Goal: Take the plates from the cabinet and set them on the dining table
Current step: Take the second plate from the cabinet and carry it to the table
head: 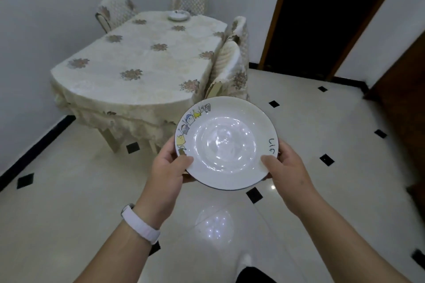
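Near, deep white plate (226, 142), glossy, dark-edged, with cartoon figures along left rim and black lettering on right rim; right way up, held level in mid-air, gripped at both sides. Farther left, dining table (142, 60), draped in cream floral cloth. At its far end, second white plate (178, 16), lying flat.

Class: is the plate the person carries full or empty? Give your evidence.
Empty. The plate, gripped at its rim by the left hand and right hand, shows a bare glossy well with only light reflections.
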